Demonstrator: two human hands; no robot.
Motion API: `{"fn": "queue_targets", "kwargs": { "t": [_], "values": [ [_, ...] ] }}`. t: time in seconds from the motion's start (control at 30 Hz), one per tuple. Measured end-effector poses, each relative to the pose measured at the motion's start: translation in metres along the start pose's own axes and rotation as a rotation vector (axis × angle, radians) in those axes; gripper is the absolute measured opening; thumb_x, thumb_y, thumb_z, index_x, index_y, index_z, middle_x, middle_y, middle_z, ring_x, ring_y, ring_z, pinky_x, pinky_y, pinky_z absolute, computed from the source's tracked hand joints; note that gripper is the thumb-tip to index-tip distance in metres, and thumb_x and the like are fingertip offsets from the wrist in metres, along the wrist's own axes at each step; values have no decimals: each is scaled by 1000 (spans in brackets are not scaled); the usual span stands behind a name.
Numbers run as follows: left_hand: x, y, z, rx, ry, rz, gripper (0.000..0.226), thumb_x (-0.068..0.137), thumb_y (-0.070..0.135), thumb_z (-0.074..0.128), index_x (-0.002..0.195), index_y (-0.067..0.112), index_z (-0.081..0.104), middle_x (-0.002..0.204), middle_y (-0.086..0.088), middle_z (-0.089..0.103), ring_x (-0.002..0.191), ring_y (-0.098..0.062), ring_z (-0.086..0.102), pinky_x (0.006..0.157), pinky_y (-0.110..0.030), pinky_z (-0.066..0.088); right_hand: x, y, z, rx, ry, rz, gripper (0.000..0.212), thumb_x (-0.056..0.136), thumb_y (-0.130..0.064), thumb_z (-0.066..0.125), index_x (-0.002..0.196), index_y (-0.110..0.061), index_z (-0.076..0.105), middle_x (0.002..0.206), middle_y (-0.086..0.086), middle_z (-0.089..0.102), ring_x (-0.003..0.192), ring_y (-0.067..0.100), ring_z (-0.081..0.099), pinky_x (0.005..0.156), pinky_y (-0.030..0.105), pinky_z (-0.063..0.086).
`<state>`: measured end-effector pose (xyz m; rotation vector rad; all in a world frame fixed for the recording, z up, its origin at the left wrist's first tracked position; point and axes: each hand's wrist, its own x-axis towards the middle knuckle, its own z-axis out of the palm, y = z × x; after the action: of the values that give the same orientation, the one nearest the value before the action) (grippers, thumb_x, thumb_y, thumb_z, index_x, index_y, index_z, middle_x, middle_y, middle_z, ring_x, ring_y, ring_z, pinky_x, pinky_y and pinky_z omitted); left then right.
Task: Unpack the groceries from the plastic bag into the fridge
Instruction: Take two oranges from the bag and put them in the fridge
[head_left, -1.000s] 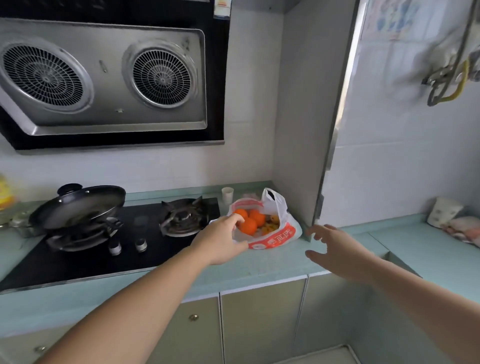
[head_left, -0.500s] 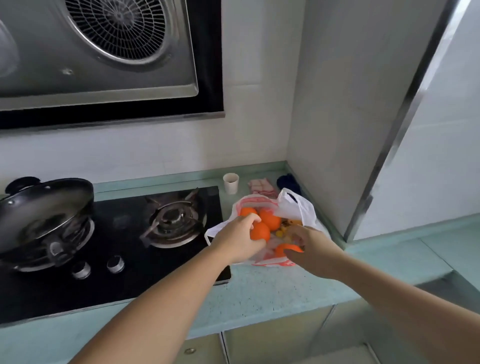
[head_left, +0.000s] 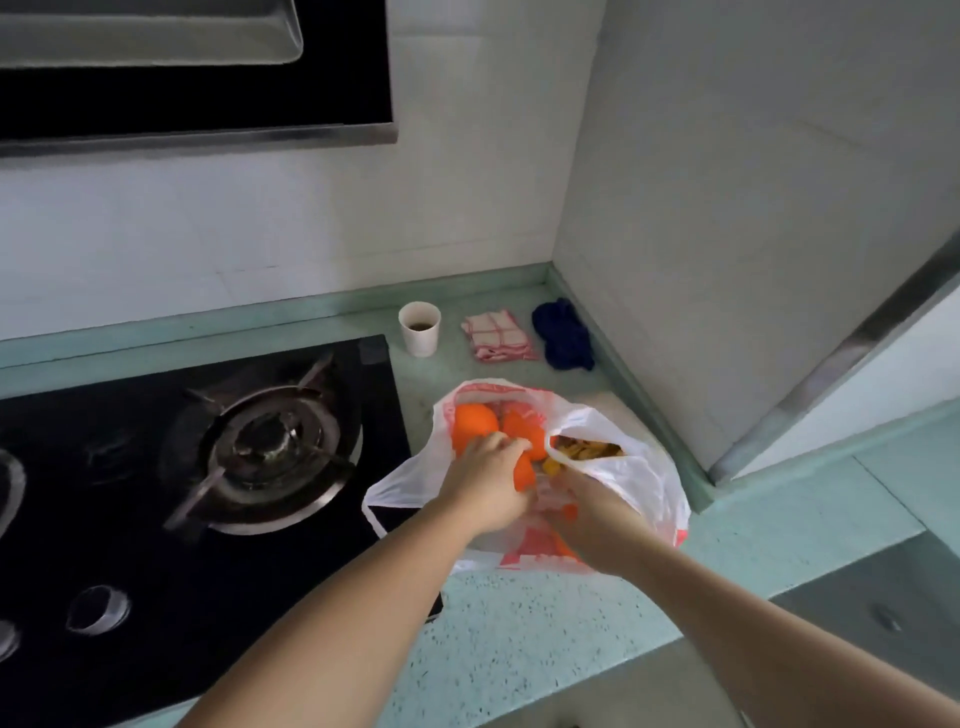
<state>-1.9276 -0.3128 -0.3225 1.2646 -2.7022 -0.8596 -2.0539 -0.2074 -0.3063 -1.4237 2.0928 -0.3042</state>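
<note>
A white plastic bag (head_left: 641, 475) with red print lies open on the green counter (head_left: 545, 634), right of the stove. Inside it sit several oranges (head_left: 472, 423) and some smaller yellow-brown items (head_left: 587, 448). My left hand (head_left: 485, 480) reaches into the bag's mouth, its fingers curled round an orange (head_left: 523, 472). My right hand (head_left: 597, 519) is lower in the bag, curled round another orange that is mostly hidden under my fingers. No fridge is in view.
A black gas hob (head_left: 208, 467) with a burner (head_left: 270, 441) fills the left. Behind the bag stand a white paper cup (head_left: 420, 328), a folded red-checked cloth (head_left: 497, 335) and a dark blue cloth (head_left: 563, 335). A wall corner (head_left: 727, 260) rises on the right.
The view has dropped and closed in on the bag. Both hands have gone deeper into the bag, the right one lower down among the fruit.
</note>
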Motion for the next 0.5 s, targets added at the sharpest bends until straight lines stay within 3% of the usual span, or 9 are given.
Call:
{"fn": "queue_targets", "kwargs": {
  "t": [0.03, 0.13, 0.27, 0.33, 0.43, 0.5],
  "values": [
    [5, 0, 3, 10, -11, -7, 48, 86, 42, 55, 132, 31, 48, 143, 3, 42, 130, -27, 37, 102, -45, 40, 3, 5, 3, -46, -57, -20, 9, 92, -42, 53, 101, -39, 56, 90, -14, 57, 78, 4, 53, 69, 13, 42],
    [13, -2, 13, 71, -51, -67, 46, 85, 41, 56, 130, 32, 48, 141, 1, 40, 128, -29, 36, 105, -47, 36, 8, 33, 13, -216, -139, -152, 39, 74, -69, 61, 103, -44, 60, 98, -15, 67, 91, 4, 64, 87, 27, 54],
    [18, -5, 28, 99, -71, -156, 48, 81, 30, 57, 128, 31, 45, 134, -2, 42, 114, -33, 46, 97, -41, 36, 5, 32, 17, -283, -113, -140, 48, 92, -51, 48, 137, -35, 42, 145, -10, 39, 132, 15, 39, 112, 32, 33],
    [22, -3, 32, 94, -38, -150, 48, 78, 25, 57, 126, 31, 49, 130, -2, 45, 111, -33, 49, 89, -37, 36, 8, 37, 20, -241, -37, -93, 49, 90, -52, 50, 135, -34, 43, 146, -9, 35, 134, 15, 33, 112, 30, 27],
    [27, 0, 33, 41, -13, -161, 40, 79, 27, 56, 119, 30, 54, 123, -2, 49, 109, -34, 52, 87, -36, 39, 13, 35, 21, -308, -75, -87, 46, 92, -48, 50, 134, -31, 46, 147, -7, 35, 135, 17, 32, 111, 28, 26],
    [28, 1, 31, 66, 11, -162, 41, 77, 28, 55, 118, 30, 56, 123, -2, 51, 104, -34, 54, 92, -37, 42, 18, 35, 22, -390, -59, -85, 34, 96, -35, 48, 127, -23, 55, 140, -1, 46, 119, 13, 46, 101, 18, 36]
  ]
}}
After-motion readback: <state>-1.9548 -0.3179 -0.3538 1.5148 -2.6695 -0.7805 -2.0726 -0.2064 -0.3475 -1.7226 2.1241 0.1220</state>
